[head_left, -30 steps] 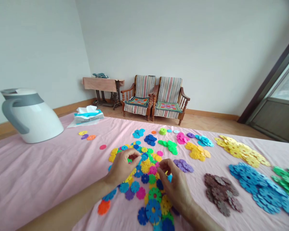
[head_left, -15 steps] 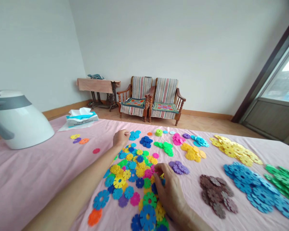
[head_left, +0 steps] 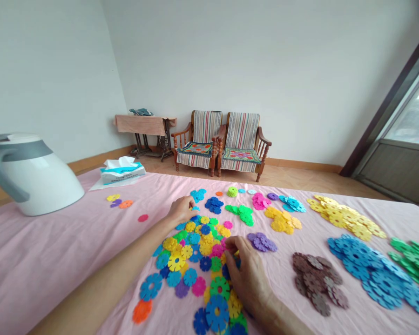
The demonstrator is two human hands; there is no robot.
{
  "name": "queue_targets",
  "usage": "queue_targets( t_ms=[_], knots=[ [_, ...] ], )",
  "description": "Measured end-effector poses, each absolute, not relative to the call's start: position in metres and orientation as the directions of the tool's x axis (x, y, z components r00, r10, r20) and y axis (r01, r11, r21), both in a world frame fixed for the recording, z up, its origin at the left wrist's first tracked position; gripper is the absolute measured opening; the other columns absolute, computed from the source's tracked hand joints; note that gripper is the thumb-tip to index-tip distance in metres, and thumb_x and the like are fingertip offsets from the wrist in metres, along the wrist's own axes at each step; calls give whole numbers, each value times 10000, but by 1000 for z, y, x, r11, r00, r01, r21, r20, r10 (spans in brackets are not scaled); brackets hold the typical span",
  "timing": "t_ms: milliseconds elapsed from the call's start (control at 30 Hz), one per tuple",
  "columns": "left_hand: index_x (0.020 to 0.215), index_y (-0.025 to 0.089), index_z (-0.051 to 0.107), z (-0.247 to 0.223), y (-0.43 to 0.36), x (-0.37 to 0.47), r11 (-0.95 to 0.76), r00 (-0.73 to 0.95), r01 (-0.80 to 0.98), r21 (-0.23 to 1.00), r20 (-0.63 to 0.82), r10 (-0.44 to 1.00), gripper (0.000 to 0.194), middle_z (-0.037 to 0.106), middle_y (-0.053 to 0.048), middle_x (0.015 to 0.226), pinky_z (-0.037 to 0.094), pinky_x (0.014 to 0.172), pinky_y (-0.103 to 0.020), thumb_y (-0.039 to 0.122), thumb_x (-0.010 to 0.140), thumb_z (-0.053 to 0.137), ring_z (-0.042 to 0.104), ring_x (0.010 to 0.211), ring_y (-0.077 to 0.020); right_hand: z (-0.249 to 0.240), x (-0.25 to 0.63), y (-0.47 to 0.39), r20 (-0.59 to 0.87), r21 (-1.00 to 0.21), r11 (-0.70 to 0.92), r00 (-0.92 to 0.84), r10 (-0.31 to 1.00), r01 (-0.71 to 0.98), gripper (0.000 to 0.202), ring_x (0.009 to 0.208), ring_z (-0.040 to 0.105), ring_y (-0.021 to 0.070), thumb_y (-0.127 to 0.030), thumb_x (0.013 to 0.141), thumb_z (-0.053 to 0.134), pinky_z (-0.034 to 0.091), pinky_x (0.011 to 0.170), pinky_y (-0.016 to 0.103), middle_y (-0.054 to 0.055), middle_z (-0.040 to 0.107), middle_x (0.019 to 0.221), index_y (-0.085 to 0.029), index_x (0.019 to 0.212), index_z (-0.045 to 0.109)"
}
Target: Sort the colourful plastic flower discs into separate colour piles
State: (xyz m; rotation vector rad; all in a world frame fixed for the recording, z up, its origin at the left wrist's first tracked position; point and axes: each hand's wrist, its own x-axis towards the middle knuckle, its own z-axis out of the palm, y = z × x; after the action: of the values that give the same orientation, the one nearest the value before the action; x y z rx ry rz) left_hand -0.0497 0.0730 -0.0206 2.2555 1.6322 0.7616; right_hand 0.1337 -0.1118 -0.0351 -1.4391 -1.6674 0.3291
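My left hand is pinched on a light blue disc at the far edge of the mixed pile. Just beyond it lies a small light blue pile. My right hand rests at the right side of the mixed pile of notched discs, fingers bent over it, and whatever is under its fingertips is hidden. Sorted piles stand to the right: dark blue, green, purple, orange-yellow and brown.
A white and grey jug stands at the left, with a tissue box behind it. Larger yellow, blue and green piles lie at the right. Two chairs stand beyond the pink cloth.
My left hand has come back slightly from the light blue pile toward the mixed pile, and a light blue disc now shows at its fingertips. The view has shifted slightly.
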Motion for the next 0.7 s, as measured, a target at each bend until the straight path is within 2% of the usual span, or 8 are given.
queue_targets(
  t_ms=[133,333,467,567,700],
  knots=[
    [627,196,637,-26,84,-50,-285,179,795,536,241,954,41,655,23,633,408,575,-212,228,622,663,608,644,-148,-35,134,-112,442,-689,291,67,894,663,134,771,574,170,-113,805,469,443,678,269,39,607,823,-190,870,558],
    [723,177,688,-27,108,-54,-175,30,781,599,244,969,143,717,-33,729,453,601,-230,297,689,618,661,709,-188,-34,134,-112,426,-691,281,61,903,666,153,775,568,171,-95,796,469,433,695,275,39,603,824,-186,878,559],
    [827,190,708,-23,110,-65,-163,-6,773,613,264,965,182,736,-50,845,474,662,-225,255,698,596,672,810,-197,-33,134,-112,424,-691,282,58,904,665,163,779,562,170,-80,786,470,427,699,276,39,597,823,-182,878,558],
    [794,197,706,-18,103,-80,-192,34,780,596,266,963,171,734,-42,830,471,682,-236,249,687,584,662,814,-201,-34,133,-112,418,-694,281,53,907,663,147,785,557,172,-85,793,469,426,706,282,42,592,826,-174,873,554],
    [704,183,706,-7,86,-103,-269,191,776,571,193,962,163,717,-24,721,466,644,-234,296,629,615,645,730,-194,-37,134,-112,430,-695,294,51,901,656,136,781,552,170,-91,796,478,426,699,279,38,590,823,-176,872,553]
  ],
)
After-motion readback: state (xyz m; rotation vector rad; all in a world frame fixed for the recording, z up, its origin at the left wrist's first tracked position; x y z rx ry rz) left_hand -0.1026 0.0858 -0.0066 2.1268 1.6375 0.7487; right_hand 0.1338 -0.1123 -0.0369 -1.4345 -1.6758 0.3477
